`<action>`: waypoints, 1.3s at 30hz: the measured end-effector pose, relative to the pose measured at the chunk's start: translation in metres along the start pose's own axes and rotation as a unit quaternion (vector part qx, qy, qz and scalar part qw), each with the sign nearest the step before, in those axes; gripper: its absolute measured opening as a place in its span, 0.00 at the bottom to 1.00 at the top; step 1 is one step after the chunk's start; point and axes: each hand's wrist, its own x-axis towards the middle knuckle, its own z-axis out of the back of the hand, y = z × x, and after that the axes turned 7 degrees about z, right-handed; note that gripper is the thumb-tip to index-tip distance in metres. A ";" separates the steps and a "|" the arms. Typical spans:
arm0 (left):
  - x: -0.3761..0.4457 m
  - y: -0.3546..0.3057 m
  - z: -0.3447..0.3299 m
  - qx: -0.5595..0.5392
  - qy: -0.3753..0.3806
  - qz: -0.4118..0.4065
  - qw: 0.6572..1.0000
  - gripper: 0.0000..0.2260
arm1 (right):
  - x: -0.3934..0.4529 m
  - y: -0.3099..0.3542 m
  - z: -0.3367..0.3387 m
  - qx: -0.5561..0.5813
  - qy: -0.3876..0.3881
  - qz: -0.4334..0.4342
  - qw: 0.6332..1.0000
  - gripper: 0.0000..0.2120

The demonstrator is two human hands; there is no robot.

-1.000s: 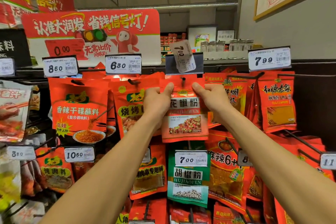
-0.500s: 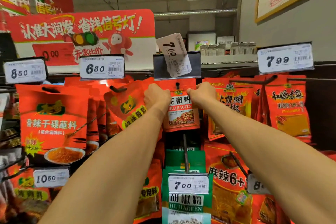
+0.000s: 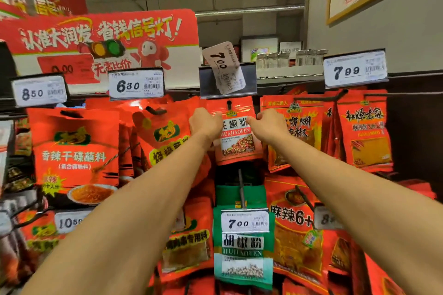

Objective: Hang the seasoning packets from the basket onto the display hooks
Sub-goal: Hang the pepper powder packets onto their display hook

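- Both hands reach up to the middle of the frame: the left hand [image 3: 205,124] pinches the left edge of a red seasoning packet [image 3: 236,135], and the right hand [image 3: 270,125] pinches its right edge, fingers curled onto it.
- That packet sits just under the dark price-tag holder [image 3: 227,80] at centre top, with its punched hole around the hook [image 3: 229,103] — it looks threaded on, though both hands have not let go.
- Judging progress: this one packet seems nearly hung; what remains is to release it and let it settle. The basket is out of view, so how many packets are left cannot be told.
- Writing on the held packet: "HUAJIAOFEN" under Chinese characters partly covered by the hands.
- A loose tag [image 3: 224,67] tilted in the holder reads "7 00".
- Other price tags along the top row read "8 50", "6 80" and "7 99", left to right.
- Lower centre, a green packet [image 3: 243,254] shows "胡椒粉" — with a "7 00" tag [image 3: 244,221] in front of it.
- Lower right, a red packet [image 3: 293,237] reads "麻辣6+".
- Upper left, a red sign [image 3: 100,38] carries large Chinese lettering and a traffic-light drawing.
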 end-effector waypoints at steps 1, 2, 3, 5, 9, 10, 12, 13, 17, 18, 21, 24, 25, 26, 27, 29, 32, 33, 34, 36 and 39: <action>-0.009 0.003 0.004 -0.010 0.022 -0.018 1.000 0.15 | -0.011 0.000 0.007 0.006 -0.020 0.009 1.000 0.15; -0.018 0.006 0.007 -0.015 0.051 -0.036 0.998 0.15 | -0.023 -0.001 0.014 0.024 -0.041 0.007 0.999 0.13; -0.026 0.008 0.010 -0.016 0.071 -0.053 0.996 0.16 | -0.034 0.000 0.021 0.053 -0.054 0.000 0.997 0.11; -0.049 0.008 0.022 -0.044 0.092 -0.072 0.992 0.18 | -0.059 0.003 0.036 0.158 -0.031 -0.036 0.986 0.10; -0.091 0.005 0.057 -0.175 0.155 -0.051 0.971 0.12 | -0.110 0.009 0.068 0.315 0.018 -0.067 0.947 0.08; -0.101 0.007 0.065 -0.202 0.186 -0.027 0.961 0.12 | -0.122 0.010 0.077 0.332 0.019 -0.068 0.940 0.08; -0.127 0.015 0.082 -0.237 0.228 0.003 0.944 0.09 | -0.151 0.011 0.093 0.373 0.013 -0.080 0.924 0.07; -0.141 0.020 0.089 -0.251 0.237 0.017 0.939 0.08 | -0.166 0.011 0.099 0.388 0.014 -0.084 0.918 0.08; -0.204 0.059 0.101 -0.280 0.257 0.084 0.921 0.09 | -0.232 -0.010 0.106 0.444 0.044 -0.105 0.889 0.11; -0.221 0.070 0.100 -0.289 0.261 0.106 0.915 0.09 | -0.248 -0.020 0.105 0.456 0.051 -0.120 0.880 0.11; -0.272 0.110 0.090 -0.296 0.257 0.180 0.902 0.09 | -0.296 -0.062 0.090 0.466 0.077 -0.190 0.860 0.12; -0.317 0.161 0.069 -0.275 0.249 0.277 0.886 0.08 | -0.344 -0.112 0.065 0.426 0.106 -0.272 0.856 0.12; -0.331 0.179 0.061 -0.269 0.254 0.311 0.876 0.09 | -0.361 -0.128 0.057 0.409 0.120 -0.296 0.855 0.12; -0.344 0.197 0.053 -0.267 0.261 0.345 0.861 0.09 | -0.377 -0.144 0.049 0.395 0.132 -0.319 0.851 0.12; -0.356 0.217 0.045 -0.258 0.265 0.378 0.848 0.09 | -0.394 -0.158 0.041 0.382 0.143 -0.340 0.848 0.12; -0.380 0.259 0.028 -0.216 0.263 0.428 0.837 0.08 | -0.427 -0.187 0.024 0.350 0.165 -0.376 0.842 0.12; -0.414 0.321 0.006 -0.178 0.267 0.490 0.811 0.07 | -0.480 -0.229 -0.004 0.298 0.201 -0.424 0.831 0.12; -0.423 0.342 -0.001 -0.163 0.264 0.510 0.802 0.06 | -0.498 -0.243 -0.015 0.282 0.213 -0.441 0.825 0.11; -0.433 0.365 -0.008 -0.145 0.260 0.530 0.794 0.05 | -0.517 -0.258 -0.027 0.265 0.225 -0.458 0.818 0.10; -0.456 0.410 -0.021 -0.108 0.265 0.568 0.772 0.04 | -0.560 -0.287 -0.053 0.237 0.247 -0.493 0.800 0.08; -0.491 0.484 -0.043 -0.064 0.255 0.618 0.741 0.04 | -0.625 -0.334 -0.102 0.186 0.253 -0.551 0.773 0.07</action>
